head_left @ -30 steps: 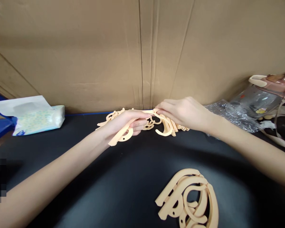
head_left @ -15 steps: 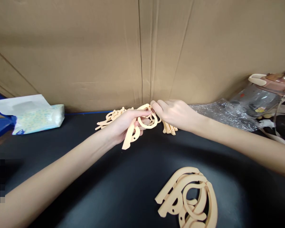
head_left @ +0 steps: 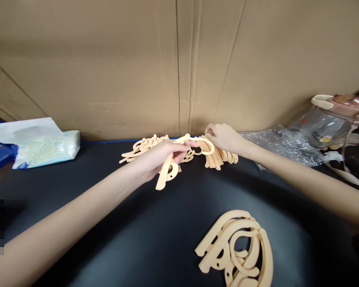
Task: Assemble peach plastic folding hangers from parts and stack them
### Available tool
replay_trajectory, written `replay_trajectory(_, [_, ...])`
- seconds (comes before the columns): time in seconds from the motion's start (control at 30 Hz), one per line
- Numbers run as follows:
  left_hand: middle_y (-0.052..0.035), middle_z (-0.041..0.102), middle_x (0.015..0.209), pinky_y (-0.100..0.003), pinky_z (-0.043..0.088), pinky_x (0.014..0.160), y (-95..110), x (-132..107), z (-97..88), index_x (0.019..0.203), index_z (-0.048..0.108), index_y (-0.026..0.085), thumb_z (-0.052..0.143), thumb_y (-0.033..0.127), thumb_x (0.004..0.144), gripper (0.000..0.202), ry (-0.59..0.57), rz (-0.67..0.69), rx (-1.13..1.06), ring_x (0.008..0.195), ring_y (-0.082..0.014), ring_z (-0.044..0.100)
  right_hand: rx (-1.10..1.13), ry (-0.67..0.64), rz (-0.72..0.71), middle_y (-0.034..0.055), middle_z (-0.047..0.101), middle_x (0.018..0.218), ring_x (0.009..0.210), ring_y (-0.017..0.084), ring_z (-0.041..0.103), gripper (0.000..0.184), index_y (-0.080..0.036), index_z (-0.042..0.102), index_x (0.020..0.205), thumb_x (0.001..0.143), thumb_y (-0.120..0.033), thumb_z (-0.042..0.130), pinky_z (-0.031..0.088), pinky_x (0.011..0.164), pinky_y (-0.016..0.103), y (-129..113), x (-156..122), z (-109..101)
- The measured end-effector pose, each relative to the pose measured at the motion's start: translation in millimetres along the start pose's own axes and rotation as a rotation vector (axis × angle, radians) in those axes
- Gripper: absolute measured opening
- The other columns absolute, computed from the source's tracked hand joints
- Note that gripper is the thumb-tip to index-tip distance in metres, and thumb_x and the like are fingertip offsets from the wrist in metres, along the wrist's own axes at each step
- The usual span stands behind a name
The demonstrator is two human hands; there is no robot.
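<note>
My left hand (head_left: 155, 159) is closed around a beige plastic folding hanger piece (head_left: 162, 180), raised above the black table. Its straight arm sticks out below my fingers, and a curved hook reaches out to the right past my fingertips. My right hand (head_left: 225, 137) is over a row of slim beige hanger arms (head_left: 214, 157), fingers curled in. What those fingers hold, if anything, is hidden. Behind my left hand lies a loose heap of beige hook pieces (head_left: 142, 146). Nearer to me at the lower right are several stacked folding hangers (head_left: 267, 255).
A tall cardboard wall (head_left: 122, 71) stands behind the black table (head_left: 131, 243). At the left is a tissue pack (head_left: 48, 149). Crumpled clear plastic wrap (head_left: 275, 145) and a clear water bottle (head_left: 326, 121) with a pinkish lid and strap are at the right.
My right hand has moved right, away from the piece in my left hand, to the hanger arms, more of which now show. The held piece's hook points further right.
</note>
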State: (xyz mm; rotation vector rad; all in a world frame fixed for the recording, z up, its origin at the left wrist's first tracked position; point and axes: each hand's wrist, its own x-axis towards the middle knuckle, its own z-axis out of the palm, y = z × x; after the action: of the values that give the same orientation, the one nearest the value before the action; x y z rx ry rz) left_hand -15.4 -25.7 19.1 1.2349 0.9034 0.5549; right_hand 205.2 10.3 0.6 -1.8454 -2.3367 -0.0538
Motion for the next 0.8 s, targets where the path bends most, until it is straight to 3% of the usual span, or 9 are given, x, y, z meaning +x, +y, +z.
replay_trajectory(0.07, [0.0065, 0.034, 0.05, -0.021, 0.048, 0.052, 1, -1, -2.0, 0.073, 0.065, 0.017, 0.059, 0.023, 0.081, 0.012, 0.014, -0.017, -0.014, 0.045, -0.0084, 0.036, -0.029, 0.015, -0.002, 0.0109, 0.072, 0.088, 0.074, 0.021, 0.063, 0.023, -0.013, 0.063, 0.098, 0.088, -0.022, 0.044, 0.034, 0.059, 0.028, -6, 1, 5])
replay_trajectory(0.27, [0.0028, 0.038, 0.049, -0.023, 0.05, 0.053, 4, -3, -6.2, 0.046, 0.047, 0.016, 0.06, 0.023, 0.08, 0.038, 0.071, 0.033, 0.033, 0.049, -0.0101, 0.047, -0.168, 0.088, -0.056, 0.0131, 0.068, 0.097, 0.075, 0.023, 0.062, 0.026, -0.011, 0.065, 0.097, 0.083, -0.013, 0.042, 0.031, 0.057, 0.031, -11, 5, -1])
replay_trajectory(0.47, [0.0012, 0.04, 0.046, -0.019, 0.036, 0.039, 10, -4, -8.3, 0.044, 0.043, 0.016, 0.056, 0.027, 0.082, 0.042, 0.061, -0.008, 0.1, 0.041, -0.01, 0.053, -0.328, 0.129, -0.187, 0.0211, 0.061, 0.104, 0.088, 0.027, 0.058, 0.029, -0.004, 0.065, 0.098, 0.087, -0.01, 0.039, 0.03, 0.056, 0.032, -13, 6, -3])
replay_trajectory(0.67, [0.0017, 0.044, 0.048, -0.021, 0.047, 0.05, 7, -5, -7.8, 0.05, 0.048, 0.016, 0.058, 0.027, 0.081, 0.035, 0.064, 0.055, 0.131, 0.042, -0.0087, 0.049, -0.402, 0.071, -0.365, 0.0181, 0.062, 0.097, 0.089, 0.025, 0.054, 0.027, -0.009, 0.067, 0.083, 0.088, -0.005, 0.041, 0.03, 0.057, 0.032, -14, 8, 12])
replay_trajectory(0.8, [0.0018, 0.042, 0.048, -0.021, 0.045, 0.047, 10, -7, -4.4, 0.048, 0.045, 0.016, 0.057, 0.026, 0.082, 0.037, 0.066, 0.08, 0.108, 0.042, -0.0086, 0.048, -0.411, 0.123, -0.377, 0.0165, 0.064, 0.102, 0.09, 0.023, 0.055, 0.031, -0.009, 0.066, 0.101, 0.092, -0.007, 0.036, 0.031, 0.061, 0.032, -11, 5, 4])
